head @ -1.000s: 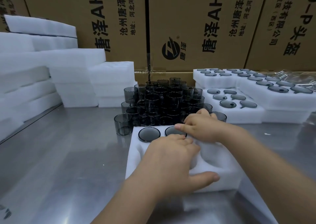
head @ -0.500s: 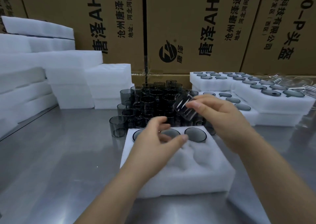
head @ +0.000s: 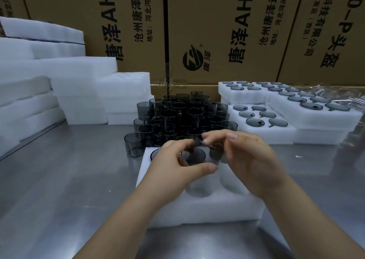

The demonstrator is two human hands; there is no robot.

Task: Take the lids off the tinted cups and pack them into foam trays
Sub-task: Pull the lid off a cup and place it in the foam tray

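Both hands meet at frame centre. Left hand [head: 177, 166] curls round a tinted cup [head: 195, 157], thumb underneath. Right hand [head: 250, 160] pinches at the cup's top edge, prob. the lid, but it's too blurred to be sure. Cup hangs just above the foam tray [head: 207, 205], over its back row.

Best approach: firm L grip on the wall, peel w/ R fingertips, don't squeeze, then drop it straight into a free pocket.

Loose cups [head: 183, 116] crowd behind the tray, near enough to knock. Filled trays [head: 276, 138] sit right of centre, foam stack [head: 69, 85] at left, cartons [head: 217, 31] across the top.
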